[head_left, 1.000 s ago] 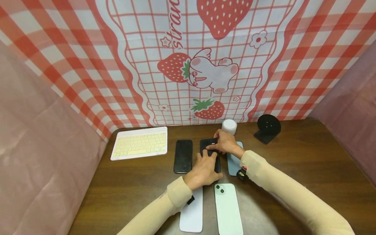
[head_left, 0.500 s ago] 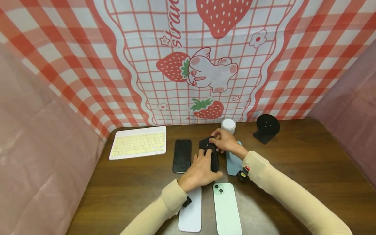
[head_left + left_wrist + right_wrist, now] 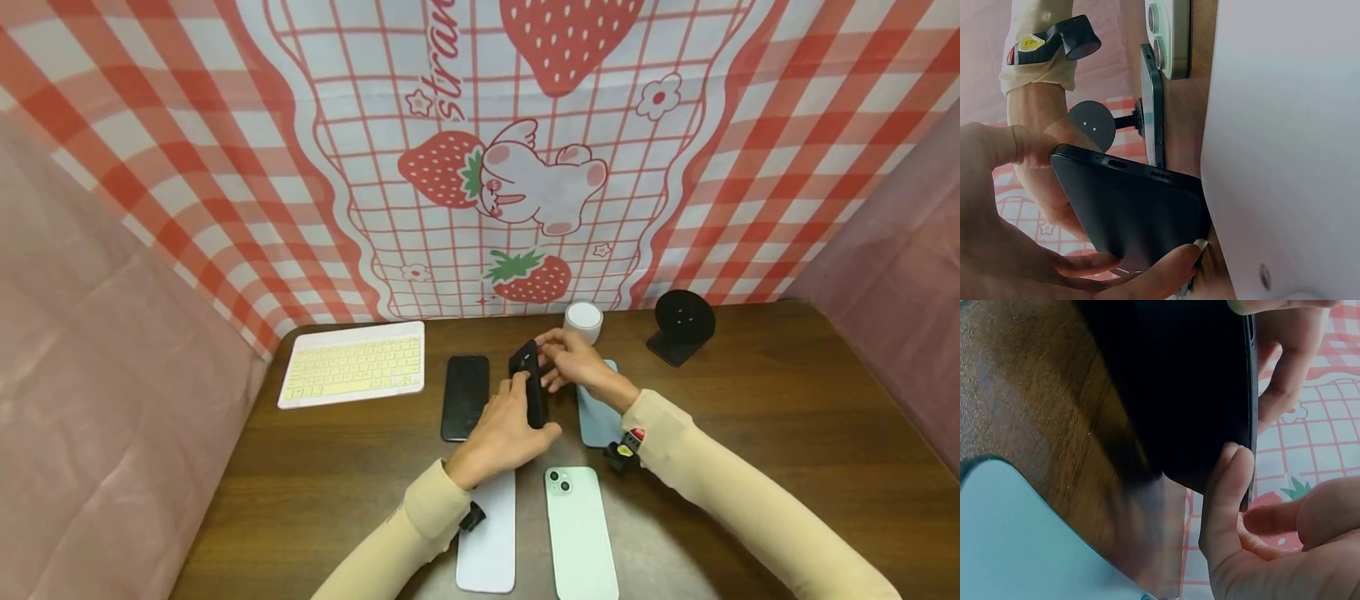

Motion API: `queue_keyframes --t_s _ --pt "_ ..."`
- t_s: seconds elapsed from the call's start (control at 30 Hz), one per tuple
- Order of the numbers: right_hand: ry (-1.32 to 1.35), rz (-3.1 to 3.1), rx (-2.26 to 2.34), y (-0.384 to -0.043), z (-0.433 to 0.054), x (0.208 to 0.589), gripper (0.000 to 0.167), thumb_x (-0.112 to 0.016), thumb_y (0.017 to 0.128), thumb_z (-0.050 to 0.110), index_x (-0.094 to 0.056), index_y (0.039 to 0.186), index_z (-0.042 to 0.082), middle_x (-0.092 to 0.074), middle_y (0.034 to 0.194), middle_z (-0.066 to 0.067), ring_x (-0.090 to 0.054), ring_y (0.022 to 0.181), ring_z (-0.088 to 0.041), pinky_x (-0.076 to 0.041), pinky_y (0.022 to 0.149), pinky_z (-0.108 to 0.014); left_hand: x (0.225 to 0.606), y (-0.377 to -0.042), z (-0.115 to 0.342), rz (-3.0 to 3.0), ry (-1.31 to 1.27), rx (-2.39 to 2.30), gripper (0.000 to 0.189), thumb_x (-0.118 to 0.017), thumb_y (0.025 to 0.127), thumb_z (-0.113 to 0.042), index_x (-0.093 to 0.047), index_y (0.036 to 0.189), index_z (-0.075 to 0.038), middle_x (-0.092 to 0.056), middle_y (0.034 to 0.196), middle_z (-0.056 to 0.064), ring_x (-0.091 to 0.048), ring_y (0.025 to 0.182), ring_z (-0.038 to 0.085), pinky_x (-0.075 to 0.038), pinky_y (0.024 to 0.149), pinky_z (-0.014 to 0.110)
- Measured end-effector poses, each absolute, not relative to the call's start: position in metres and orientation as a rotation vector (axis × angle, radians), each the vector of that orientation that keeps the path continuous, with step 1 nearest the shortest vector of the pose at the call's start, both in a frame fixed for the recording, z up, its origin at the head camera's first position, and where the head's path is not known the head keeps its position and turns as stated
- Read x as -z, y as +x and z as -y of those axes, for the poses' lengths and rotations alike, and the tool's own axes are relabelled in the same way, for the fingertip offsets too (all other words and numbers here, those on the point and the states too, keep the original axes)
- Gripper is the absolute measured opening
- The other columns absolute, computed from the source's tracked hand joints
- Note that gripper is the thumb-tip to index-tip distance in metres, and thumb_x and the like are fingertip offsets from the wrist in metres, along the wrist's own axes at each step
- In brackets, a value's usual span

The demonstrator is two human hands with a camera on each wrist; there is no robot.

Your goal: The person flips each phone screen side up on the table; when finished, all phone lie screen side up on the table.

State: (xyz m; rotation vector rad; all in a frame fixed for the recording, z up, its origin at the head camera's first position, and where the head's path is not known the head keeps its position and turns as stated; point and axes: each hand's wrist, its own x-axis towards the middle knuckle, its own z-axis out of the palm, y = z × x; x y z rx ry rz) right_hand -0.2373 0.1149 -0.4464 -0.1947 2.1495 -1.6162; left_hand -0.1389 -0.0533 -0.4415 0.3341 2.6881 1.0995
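A black smartphone point(image 3: 536, 398) stands tilted up on a long side, between the two hands in the head view. My left hand point(image 3: 501, 429) grips it, with the thumb at the bottom corner and fingers on the other side, as the left wrist view shows of the phone point(image 3: 1135, 206). At its far corner my right hand point(image 3: 576, 362) pinches the edge. In the right wrist view one finger point(image 3: 1229, 494) of that hand presses the dark flat face, with the thumb by the edge. A light blue phone point(image 3: 597, 421) lies under the right wrist.
Another black phone point(image 3: 465, 398) lies to the left, beside a white keyboard point(image 3: 352, 364) with yellow keys. A mint green phone point(image 3: 581, 533) and a white phone point(image 3: 487, 554) lie in front. At the back stand a white cylinder point(image 3: 584, 321) and a black round stand point(image 3: 682, 321).
The black smartphone has gone from lying flat to tilted up, its right side raised. The left hand has shifted slightly left with it, and the right hand's fingers have moved to its edge.
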Motion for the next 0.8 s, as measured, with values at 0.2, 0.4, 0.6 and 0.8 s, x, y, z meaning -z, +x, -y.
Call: queue_keyframes --t_s 0.2,0.4,0.6,0.8 --pt "-0.219 -2.091 1.595 -0.235 -0.116 0.447 0.039 -0.043 0.112 0.011 -0.043 0.146 -0.009 -0.063 0.122 -0.031 -0.071 0.066 -0.011 -0.061 0.063 -0.025 0.444 -0.142 0.058 -2.671 0.358 -1.232 0.076 -0.07 0.091 -0.034 -0.04 0.154 -0.005 -0.062 0.131 0.017 -0.064 0.1 0.026 -0.053 0.079 0.036" --pt "-0.185 -2.055 1.578 -0.233 -0.115 0.452 0.041 -0.046 0.112 0.015 -0.045 0.144 -0.01 -0.062 0.126 -0.031 -0.073 0.069 -0.011 -0.062 0.065 -0.027 0.444 -0.145 0.065 -2.574 0.365 -1.402 0.067 -0.069 0.092 -0.023 -0.043 0.151 -0.004 -0.066 0.133 0.019 -0.073 0.093 0.023 -0.059 0.068 0.029" --pt "-0.126 -2.069 1.508 -0.231 -0.115 0.456 0.044 -0.051 0.111 0.021 -0.049 0.142 -0.009 -0.062 0.128 -0.03 -0.077 0.075 -0.016 -0.064 0.068 -0.03 0.443 -0.145 0.069 -2.568 0.349 -1.447 0.065 -0.069 0.092 -0.018 -0.044 0.149 0.001 -0.065 0.135 0.021 -0.074 0.095 0.024 -0.06 0.07 0.028" --pt "-0.107 -2.141 1.458 -0.229 -0.113 0.455 0.049 -0.057 0.108 0.027 -0.052 0.142 -0.008 -0.064 0.127 -0.029 -0.077 0.074 -0.015 -0.064 0.067 -0.031 0.443 -0.147 0.075 -2.536 0.336 -1.509 0.066 -0.069 0.09 -0.011 -0.043 0.149 0.006 -0.065 0.13 0.026 -0.074 0.095 0.028 -0.062 0.072 0.032"
